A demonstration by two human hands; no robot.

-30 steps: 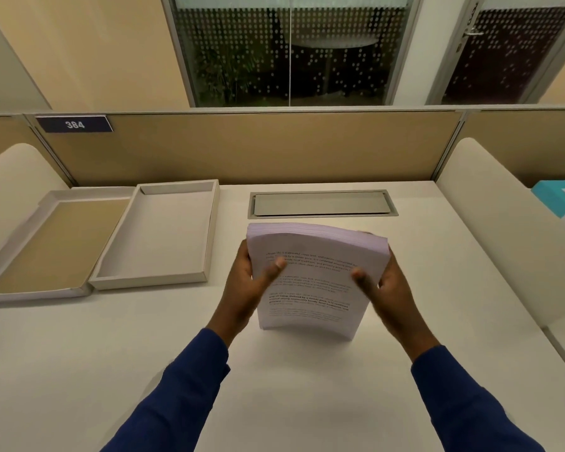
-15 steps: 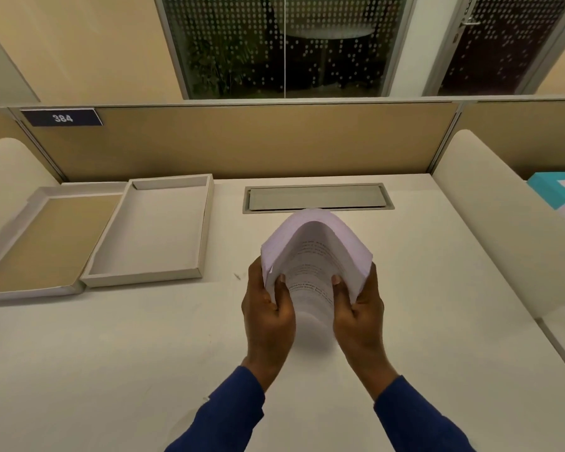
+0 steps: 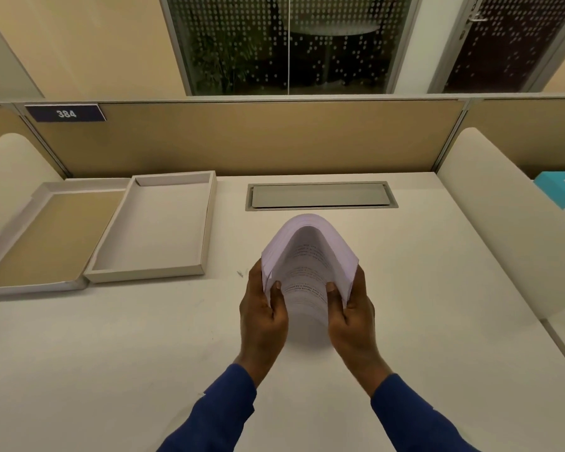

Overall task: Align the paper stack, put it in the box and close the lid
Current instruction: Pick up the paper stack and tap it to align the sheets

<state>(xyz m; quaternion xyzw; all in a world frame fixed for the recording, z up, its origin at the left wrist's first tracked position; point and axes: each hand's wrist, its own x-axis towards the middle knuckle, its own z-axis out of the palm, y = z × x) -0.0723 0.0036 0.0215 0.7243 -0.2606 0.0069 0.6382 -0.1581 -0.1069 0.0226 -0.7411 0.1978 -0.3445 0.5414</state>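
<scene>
A thick stack of printed white paper (image 3: 307,256) stands on end on the desk (image 3: 111,353), bowed into an arch with its sides pressed inward. My left hand (image 3: 261,314) grips its left edge and my right hand (image 3: 353,318) grips its right edge, thumbs on the near face. The shallow grey box (image 3: 206,223) lies open to the left of the stack. Its lid (image 3: 46,239), brown inside, lies flat beside it at the far left.
A metal cable flap (image 3: 320,195) is set into the desk behind the stack. Tan partition panels (image 3: 258,138) close off the back. Rounded white dividers (image 3: 503,223) rise on both sides. A teal box (image 3: 561,190) sits beyond the right divider.
My hands have come closer together and slid lower on the stack, bending the flat sheets into an arch. The view has shifted slightly.
</scene>
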